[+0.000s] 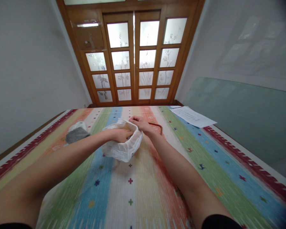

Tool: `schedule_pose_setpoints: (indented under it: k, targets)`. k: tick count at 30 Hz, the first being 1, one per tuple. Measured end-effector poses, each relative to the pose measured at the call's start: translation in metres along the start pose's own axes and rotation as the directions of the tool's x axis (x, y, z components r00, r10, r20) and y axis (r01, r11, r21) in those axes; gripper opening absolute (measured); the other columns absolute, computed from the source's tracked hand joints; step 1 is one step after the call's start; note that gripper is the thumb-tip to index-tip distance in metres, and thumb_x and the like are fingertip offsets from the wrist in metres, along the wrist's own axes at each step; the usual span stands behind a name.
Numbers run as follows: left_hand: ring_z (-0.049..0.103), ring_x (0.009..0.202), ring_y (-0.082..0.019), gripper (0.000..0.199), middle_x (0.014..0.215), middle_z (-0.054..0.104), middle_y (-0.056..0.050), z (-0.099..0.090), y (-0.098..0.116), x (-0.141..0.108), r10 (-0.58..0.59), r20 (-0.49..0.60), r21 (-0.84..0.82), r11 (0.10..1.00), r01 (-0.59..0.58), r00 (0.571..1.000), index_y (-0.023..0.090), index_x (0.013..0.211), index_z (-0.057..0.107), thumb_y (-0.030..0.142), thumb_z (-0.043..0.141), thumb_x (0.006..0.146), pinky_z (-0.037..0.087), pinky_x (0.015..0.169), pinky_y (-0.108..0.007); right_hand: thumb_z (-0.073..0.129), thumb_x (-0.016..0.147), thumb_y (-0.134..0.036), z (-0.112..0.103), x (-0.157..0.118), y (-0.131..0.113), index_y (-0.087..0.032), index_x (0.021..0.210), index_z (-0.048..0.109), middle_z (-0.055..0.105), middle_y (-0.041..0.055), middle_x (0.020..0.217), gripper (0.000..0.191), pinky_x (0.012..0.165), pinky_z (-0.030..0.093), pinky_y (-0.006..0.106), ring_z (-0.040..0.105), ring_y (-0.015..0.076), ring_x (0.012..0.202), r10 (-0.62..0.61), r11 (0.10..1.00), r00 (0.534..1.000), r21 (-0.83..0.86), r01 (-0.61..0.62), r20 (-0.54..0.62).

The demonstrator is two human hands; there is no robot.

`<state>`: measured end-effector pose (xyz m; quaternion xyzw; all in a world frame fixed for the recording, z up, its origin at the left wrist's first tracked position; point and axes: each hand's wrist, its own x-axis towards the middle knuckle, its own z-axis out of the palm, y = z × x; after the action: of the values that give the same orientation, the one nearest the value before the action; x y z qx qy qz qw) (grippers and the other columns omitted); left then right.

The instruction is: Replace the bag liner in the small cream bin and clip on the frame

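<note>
A white plastic bag (124, 149) with its mouth spread wide sits near the middle of the table. Its sides stand up like those of a lined container, though whether anything firm is under it I cannot tell. My left hand (122, 135) reaches down inside the mouth, fingers stretched toward the far right inner side; their tips are partly hidden. At the bag's far right rim, my right hand (140, 122) is closed, its fingers pinching the edge. Behind my right wrist shows part of a flat thing with a brown rim (160, 128), mostly covered.
A grey and white bundle (77, 133) lies left of the bag. Printed paper sheets (193, 117) rest at the far right of the table, on a striped tablecloth (131, 190). A pale green panel (240, 117) leans along the right wall. Wooden glazed doors (134, 57) stand beyond.
</note>
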<state>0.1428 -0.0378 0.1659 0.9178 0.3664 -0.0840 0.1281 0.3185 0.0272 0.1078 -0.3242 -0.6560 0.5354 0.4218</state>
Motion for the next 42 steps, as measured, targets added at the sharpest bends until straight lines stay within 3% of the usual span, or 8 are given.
schedule_pose_setpoints:
  k: [8,13,17,24,28,33,36,42]
  targets:
    - [0.070,0.112,-0.027,0.034,0.110,0.081,-0.004,0.004,-0.006,0.006,0.020,-0.049,-0.117,0.993,-0.025,0.999,0.026,0.107,0.076,0.034,0.074,0.074,0.050,0.096,-0.030,0.076,0.071,-0.043,0.002,0.002,0.006,-0.019,0.083,0.069,0.067,-0.0011,0.078,0.028,0.066,0.044,0.027,0.057,0.0142,0.071,0.021,0.998,1.000,0.055,-0.020,-0.009]
    - [0.072,0.108,-0.027,0.029,0.120,0.080,-0.006,0.003,-0.010,0.009,-0.023,0.006,-0.050,0.999,0.023,1.000,0.025,0.108,0.077,0.035,0.062,0.086,0.051,0.092,-0.031,0.080,0.067,-0.042,0.005,-0.001,0.004,-0.020,0.085,0.068,0.066,-0.0028,0.076,0.032,0.066,0.044,0.026,0.057,0.0136,0.070,0.096,0.984,0.995,0.151,-0.097,0.012]
    - [0.073,0.107,-0.026,0.034,0.122,0.079,-0.006,0.003,-0.020,0.013,-0.029,0.047,-0.114,0.993,0.034,0.998,0.026,0.113,0.078,0.039,0.058,0.090,0.051,0.090,-0.031,0.083,0.066,-0.044,0.006,-0.001,0.007,-0.020,0.086,0.067,0.067,-0.0027,0.079,0.035,0.068,0.045,0.027,0.057,0.0135,0.071,0.109,0.981,0.994,0.156,-0.112,0.026]
    - [0.073,0.102,-0.023,0.034,0.117,0.081,-0.001,0.001,-0.031,0.014,0.014,0.138,-0.258,0.966,0.022,0.990,0.027,0.113,0.079,0.036,0.060,0.086,0.052,0.089,-0.028,0.070,0.082,-0.058,0.007,0.001,0.009,-0.020,0.091,0.069,0.067,-0.0001,0.086,0.039,0.072,0.045,0.027,0.057,0.0162,0.080,0.030,0.996,1.000,0.088,-0.030,0.005]
    - [0.073,0.106,-0.025,0.037,0.119,0.080,-0.002,-0.001,-0.025,0.012,0.040,0.199,-0.219,0.976,0.004,0.979,0.026,0.115,0.077,0.033,0.063,0.082,0.053,0.089,-0.029,0.069,0.086,-0.053,0.006,-0.002,-0.002,-0.021,0.098,0.071,0.070,0.0016,0.099,0.034,0.086,0.047,0.029,0.061,0.0195,0.097,-0.050,0.999,0.998,-0.001,0.050,0.038]
    - [0.073,0.096,-0.023,0.030,0.111,0.081,-0.004,-0.013,-0.010,0.004,0.019,0.099,-0.097,0.995,-0.010,0.995,0.026,0.109,0.078,0.031,0.060,0.086,0.051,0.082,-0.029,0.073,0.081,-0.049,0.003,-0.005,-0.004,-0.021,0.094,0.068,0.068,-0.0003,0.091,0.031,0.078,0.047,0.028,0.060,0.0170,0.086,-0.016,0.998,0.997,0.059,0.011,0.073]
    - [0.072,0.092,-0.023,0.027,0.106,0.081,-0.005,-0.026,-0.008,-0.005,0.007,-0.044,-0.017,1.000,-0.007,0.999,0.025,0.105,0.080,0.031,0.058,0.091,0.050,0.081,-0.030,0.079,0.074,-0.048,0.004,-0.004,0.000,-0.020,0.089,0.066,0.067,-0.0017,0.084,0.034,0.072,0.047,0.027,0.058,0.0150,0.076,0.040,0.992,0.996,0.117,-0.049,0.074]
    - [0.068,0.109,-0.026,0.032,0.115,0.075,-0.011,-0.029,-0.030,-0.021,0.044,-0.396,0.024,0.999,-0.037,0.917,0.021,0.116,0.075,0.032,0.051,0.099,0.049,0.100,-0.040,0.082,0.069,-0.046,0.005,-0.005,0.000,-0.020,0.087,0.066,0.068,-0.0023,0.081,0.035,0.068,0.044,0.025,0.056,0.0134,0.072,0.052,0.994,0.997,0.091,-0.057,0.053]
